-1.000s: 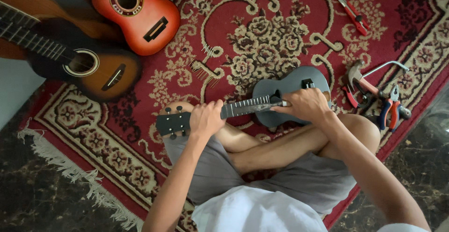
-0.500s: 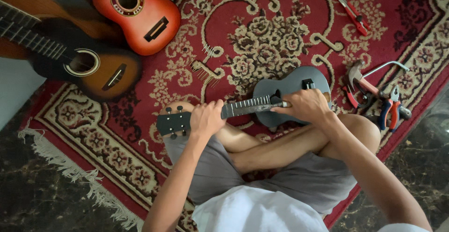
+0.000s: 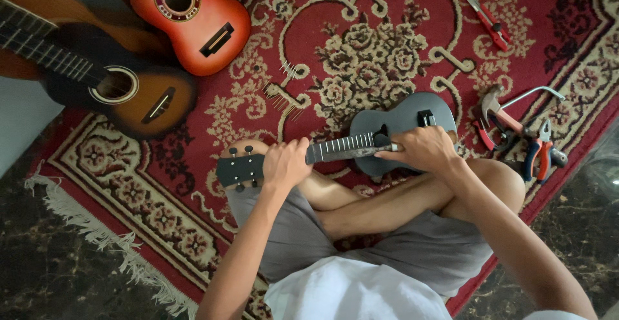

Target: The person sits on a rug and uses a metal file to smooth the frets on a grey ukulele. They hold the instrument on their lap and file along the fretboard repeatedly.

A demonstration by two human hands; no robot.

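A grey ukulele [image 3: 403, 121] lies across my crossed legs, body to the right, headstock with tuning pegs [image 3: 237, 169] to the left. My left hand [image 3: 285, 162] is wrapped around its neck near the headstock. My right hand [image 3: 419, 149] rests on the body where the neck joins, pinching a thin metal tool against the fretboard end; which tool it is cannot be made out.
Two guitars lie at the upper left, a dark sunburst one [image 3: 113, 88] and an orange-red one [image 3: 193, 13]. Small metal frets [image 3: 284, 91] sit on the red patterned rug [image 3: 361, 49]. Pliers and a hammer [image 3: 516, 136] lie right, a red cutter [image 3: 490, 23] farther up. Dark stone floor [image 3: 58, 268] borders the rug.
Both hands keep their hold on the ukulele. The right hand has shifted slightly along the neck joint; otherwise the scene looks the same.
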